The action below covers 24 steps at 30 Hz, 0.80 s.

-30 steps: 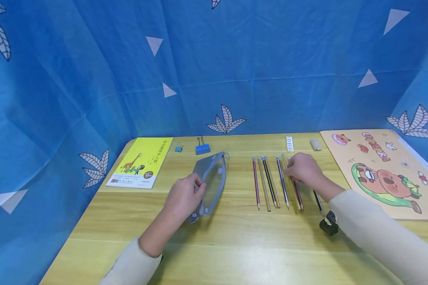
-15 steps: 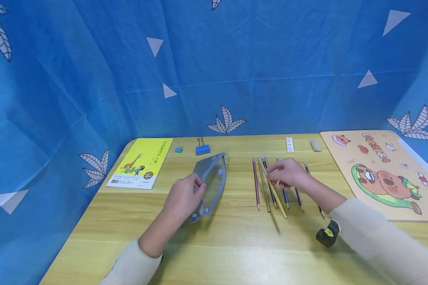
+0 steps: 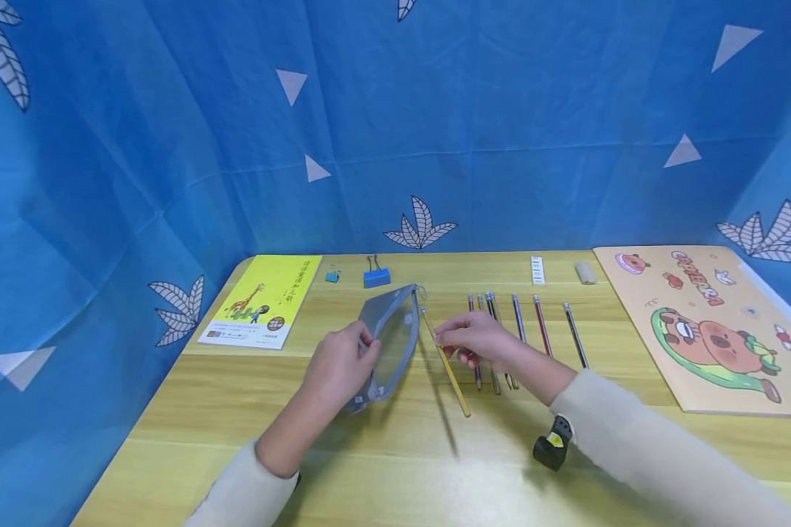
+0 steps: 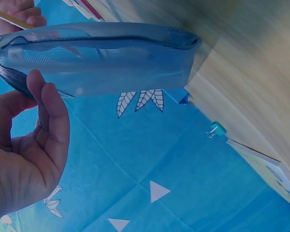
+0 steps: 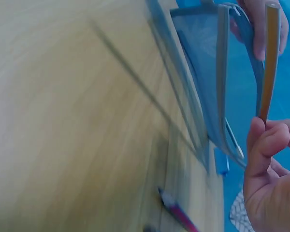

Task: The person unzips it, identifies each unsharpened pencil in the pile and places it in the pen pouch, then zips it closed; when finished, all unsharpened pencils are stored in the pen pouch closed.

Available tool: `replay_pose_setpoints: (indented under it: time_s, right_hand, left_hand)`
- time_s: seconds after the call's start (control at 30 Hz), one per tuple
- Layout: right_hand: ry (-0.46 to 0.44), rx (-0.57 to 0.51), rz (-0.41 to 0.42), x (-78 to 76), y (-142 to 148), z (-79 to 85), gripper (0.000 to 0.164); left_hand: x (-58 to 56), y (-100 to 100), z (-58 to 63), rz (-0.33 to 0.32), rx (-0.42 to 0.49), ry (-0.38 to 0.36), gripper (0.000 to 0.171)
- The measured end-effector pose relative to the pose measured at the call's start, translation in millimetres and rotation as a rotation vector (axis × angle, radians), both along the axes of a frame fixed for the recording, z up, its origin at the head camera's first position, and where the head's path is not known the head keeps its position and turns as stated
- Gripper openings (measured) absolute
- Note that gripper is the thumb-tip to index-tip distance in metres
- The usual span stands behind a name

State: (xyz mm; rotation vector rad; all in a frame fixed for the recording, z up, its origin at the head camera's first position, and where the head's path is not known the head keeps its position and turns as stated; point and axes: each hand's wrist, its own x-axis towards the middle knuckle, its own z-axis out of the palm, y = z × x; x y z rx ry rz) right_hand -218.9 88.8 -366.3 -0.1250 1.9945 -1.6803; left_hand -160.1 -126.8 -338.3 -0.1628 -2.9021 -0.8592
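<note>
Blue leaf-and-triangle fabric [image 3: 395, 110] is hanging behind the wooden table [image 3: 395, 476]. Tan cartoon-print board [image 3: 712, 322] is lying flat at far right; yellow book [image 3: 270, 282] is lying flat at far left. Translucent pouch [image 3: 385, 307] is tilting between them, nearer the book, zip mouth gaping rightward. Left hand [image 3: 336, 366] is pinching the pouch's near side: edge caught between thumb and bent fingers, most of the pouch extending past the fingertips, away from the person. Right hand [image 3: 477, 340] is hovering right of the mouth, over the left part of a row of pencils [image 3: 518, 316], thumb and index pressed together on one yellow pencil [image 3: 455, 384], other fingers loosely curled. That pencil is slanting clear of the table, outside the pouch, its shadow falling apart from it; fingertips are gripping it nearer the far end, the longer piece running back toward the person. Small stuff is sitting along the back: blue binder clip [image 3: 376, 277] behind the pouch, white strip [image 3: 537, 271] and grey block [image 3: 585, 273] behind the pencils, tiny teal clip [image 3: 332, 277] beside the book.
</note>
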Motion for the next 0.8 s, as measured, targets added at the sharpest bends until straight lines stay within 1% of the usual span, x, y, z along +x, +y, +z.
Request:
replay_pose_setpoints:
  time_s: [0.17, 0.3, 0.57, 0.7, 0.8]
  right_hand:
    - [-0.033, -0.072, -0.059, -0.6, -14.3, -2.4, 0.036]
    - [-0.041, -0.103, -0.114, -3.3, -23.2, -6.5, 0.035]
    - [-0.068, -0.11, -0.199, -9.1, -40.3, -6.0, 0.035]
    - [-0.103, -0.13, -0.234, -12.7, -45.9, -5.1, 0.035]
    - [-0.109, -0.127, -0.255, -14.4, -49.2, -4.9, 0.033]
  left_hand:
    - [-0.1, 0.5, -0.4, -0.008, 0.005, 0.021, 0.013]
    - [0.7, 1.4, -0.3, -0.01, 0.01, 0.02, 0.013]
    - [3.1, 3.3, 0.0, -0.015, 0.013, -0.022, 0.014]
    - [3.8, 4.0, 0.1, -0.024, 0.015, -0.027, 0.013]
    - [4.0, 4.4, -0.3, -0.029, 0.015, -0.036, 0.013]
